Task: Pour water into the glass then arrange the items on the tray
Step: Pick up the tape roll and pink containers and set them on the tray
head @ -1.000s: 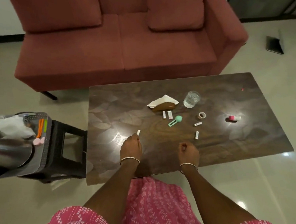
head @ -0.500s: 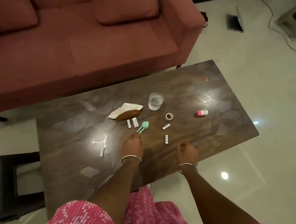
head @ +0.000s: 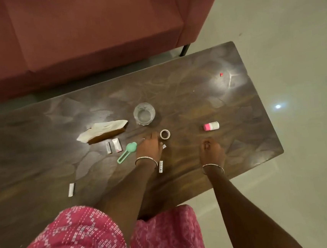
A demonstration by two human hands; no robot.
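We record a dark wooden coffee table [head: 195, 92] on a pale tiled floor [head: 291, 51], with a red sofa [head: 89, 31] along its far side.

Items on the table:
- The glass [head: 144, 113] stands upright near the middle. We cannot tell whether it holds water.
- A napkin holder [head: 109, 134] with white napkins stands to the left of the glass.
- A pair of sachets [head: 116, 145] lies side by side just in front of the holder.
- A green scoop [head: 126, 152] lies beside that pair, its bowl end close to the left hand [head: 149, 148].
- A tape roll [head: 164, 134] lies flat in front of the glass.
- A small bottle [head: 210, 126] with a pink cap lies on its side, well to the right.
- A lone sachet [head: 71, 189] lies toward the near left.
- A wrist-side sachet [head: 160, 166] lies just beside the left wrist.
- A red scrap [head: 221, 74] sits near the far right end.

The left hand is low over the table between the scoop and the tape roll. Its fingers reach forward, with the tips just beside the roll. The end of a half-hidden sachet [head: 164, 146] shows at the thumb side. We cannot tell whether the hand pinches it or merely covers it.

The right hand [head: 211, 151] is over the near right part of the table, apart from every item. Its fingers are curled into a loose fist, and nothing shows inside it.

Each wrist carries a thin bangle. A pink patterned garment [head: 80, 241] fills the near edge of the view.
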